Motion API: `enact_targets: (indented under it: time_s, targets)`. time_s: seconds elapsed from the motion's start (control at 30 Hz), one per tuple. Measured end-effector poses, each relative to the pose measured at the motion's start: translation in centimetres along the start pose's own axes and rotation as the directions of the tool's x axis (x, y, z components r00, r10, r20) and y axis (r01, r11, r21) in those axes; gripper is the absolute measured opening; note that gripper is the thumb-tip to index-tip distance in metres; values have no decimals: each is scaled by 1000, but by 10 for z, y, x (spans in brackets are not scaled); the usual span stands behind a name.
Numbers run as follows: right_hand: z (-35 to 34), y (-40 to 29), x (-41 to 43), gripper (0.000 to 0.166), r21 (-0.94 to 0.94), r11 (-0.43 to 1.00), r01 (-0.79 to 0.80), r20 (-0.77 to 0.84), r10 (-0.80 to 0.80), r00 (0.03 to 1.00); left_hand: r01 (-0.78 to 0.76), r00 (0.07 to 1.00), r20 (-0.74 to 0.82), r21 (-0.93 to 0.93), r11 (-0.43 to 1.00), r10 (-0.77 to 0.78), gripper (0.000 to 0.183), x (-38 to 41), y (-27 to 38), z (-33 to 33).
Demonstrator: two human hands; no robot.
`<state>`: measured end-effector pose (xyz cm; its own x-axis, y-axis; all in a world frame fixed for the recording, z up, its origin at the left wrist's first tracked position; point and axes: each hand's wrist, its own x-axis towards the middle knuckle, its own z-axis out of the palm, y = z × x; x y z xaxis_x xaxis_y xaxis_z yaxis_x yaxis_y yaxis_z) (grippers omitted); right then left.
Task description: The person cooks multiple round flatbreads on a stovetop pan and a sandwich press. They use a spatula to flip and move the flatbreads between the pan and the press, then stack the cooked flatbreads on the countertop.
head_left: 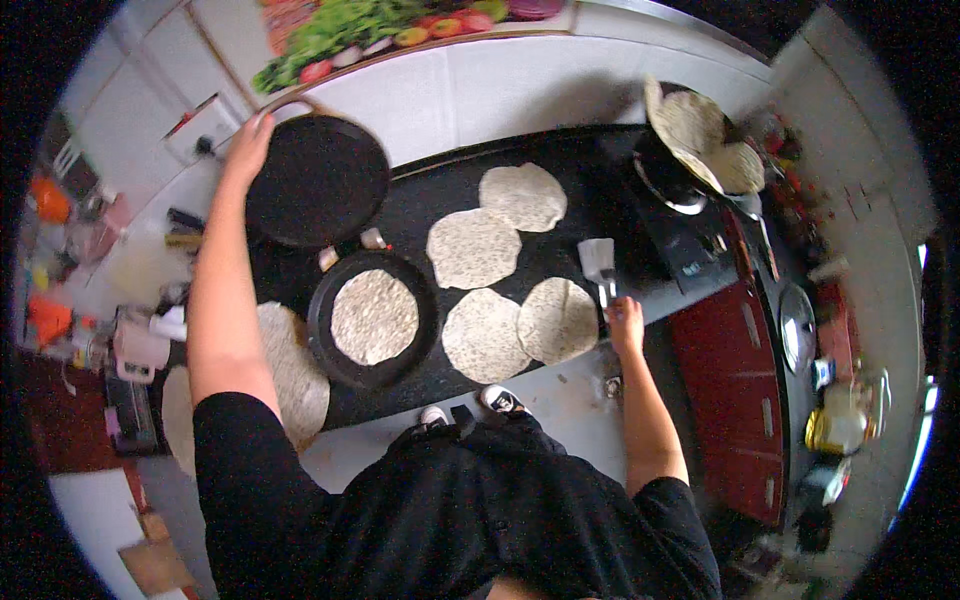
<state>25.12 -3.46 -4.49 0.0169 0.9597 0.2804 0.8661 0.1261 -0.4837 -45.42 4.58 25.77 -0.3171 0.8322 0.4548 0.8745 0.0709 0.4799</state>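
My left hand (249,150) grips the loop handle of a large round black pan (319,180), which is tilted up behind the cooktop. In front of it a smaller dark pan (430,319) holds a speckled flatbread (374,316). Out to the right, my right hand (626,324) holds a flat-bladed spatula (598,259) by its handle, beside a round flatbread (558,320). That one overlaps another flatbread (484,335) on the black counter. Farther back lie two more, one (474,249) touching the other (523,196). A larger flatbread (291,367) lies partly behind my left arm.
At the back right, folded flatbreads (694,127) rest over a dark vessel. A metal lid (796,328) and a jar with yellow contents (836,431) stand on the right counter, above dark red cabinets (724,337). A pink container (141,345) stands at the left.
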Motion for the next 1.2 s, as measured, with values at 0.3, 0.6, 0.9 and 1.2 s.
enact_targets:
  time_s: [0.3, 0.6, 0.9, 1.2]
  targets:
    - [-73, -127, 18, 20, 42, 933, 356, 164, -358, 919, -233, 945, -214, 86, 969, 246, 16, -266, 97, -58]
    - [-38, -302, 9, 33, 367, 904, 220, 691, -423, 586, 263, 965, 12, -49, 964, -263, 13, -555, 41, -15]
    - [18, -338, 11, 30, 219, 943, -251, 938, -132, 322, 402, 914, -55, -31, 915, -403, 12, -588, 17, -52]
    - [29, -366, -18, 16, 410, 912, -2, 632, -283, 721, 379, 922, -63, -49, 924, -382, 12, -587, -5, -73]
